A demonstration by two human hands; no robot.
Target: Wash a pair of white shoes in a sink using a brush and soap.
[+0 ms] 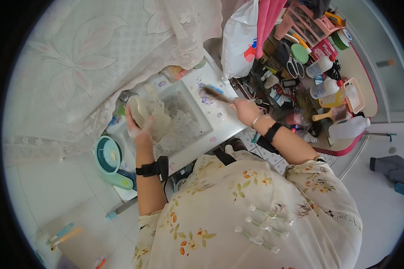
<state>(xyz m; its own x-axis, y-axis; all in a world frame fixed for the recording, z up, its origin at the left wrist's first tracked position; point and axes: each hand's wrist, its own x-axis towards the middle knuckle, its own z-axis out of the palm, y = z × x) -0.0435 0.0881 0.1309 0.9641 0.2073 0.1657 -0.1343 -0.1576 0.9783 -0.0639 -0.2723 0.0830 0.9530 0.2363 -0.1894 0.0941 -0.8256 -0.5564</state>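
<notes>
My left hand (pixel 140 129) grips a wet cream-coloured item (pixel 155 116), perhaps a shoe with loose straps or laces. It is held over the left part of a white rectangular sink (pixel 207 124), whose basin holds foamy, greyish water (pixel 181 126). In my right hand (pixel 246 111) is the handle of a scrubbing brush (pixel 219 94) with blue bristles. The brush is raised above the sink's flowered right rim, apart from the cream item. My fingers hide part of that item, and its exact kind is unclear.
A lace curtain (pixel 87 67) hangs over the sink's far edge. Left of the sink is a teal basin (pixel 104 154). At right, a cluttered table (pixel 363 87) carries scissors (pixel 294 67), bottles (pixel 323 89) and a hairbrush (pixel 333 113). A white plastic bag (pixel 239 43) hangs nearby.
</notes>
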